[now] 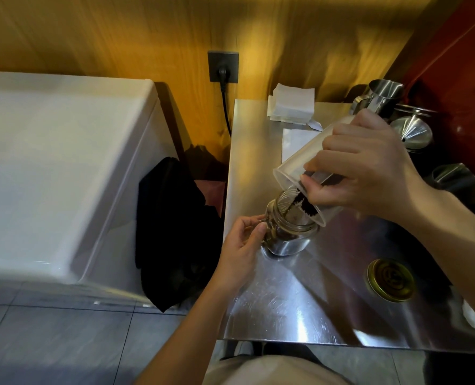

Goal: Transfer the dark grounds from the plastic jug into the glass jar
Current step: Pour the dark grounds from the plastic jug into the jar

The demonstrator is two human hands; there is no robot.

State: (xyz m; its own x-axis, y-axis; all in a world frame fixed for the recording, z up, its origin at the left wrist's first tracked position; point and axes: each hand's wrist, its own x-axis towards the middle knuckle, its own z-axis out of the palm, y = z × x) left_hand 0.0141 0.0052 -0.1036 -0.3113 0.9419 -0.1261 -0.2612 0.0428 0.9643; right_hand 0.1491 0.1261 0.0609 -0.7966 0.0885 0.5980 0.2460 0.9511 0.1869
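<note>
My right hand [369, 168] grips a clear plastic jug [300, 159] and holds it tilted steeply, mouth down and to the left, over the glass jar [286, 232]. Dark grounds [304, 206] lie along the jug's lower lip and fall into the jar's mouth. The jar stands upright on the steel table [300, 301], partly filled with dark grounds. My left hand [242, 245] steadies the jar from its left side, fingers on the jar's neck.
A gold jar lid [390, 279] lies on the table at the right. White paper filters [292, 104] sit at the back. Steel pitchers [381, 97] and a funnel [411, 133] stand back right. A white appliance [64, 168] and black cloth [172, 226] are left of the table.
</note>
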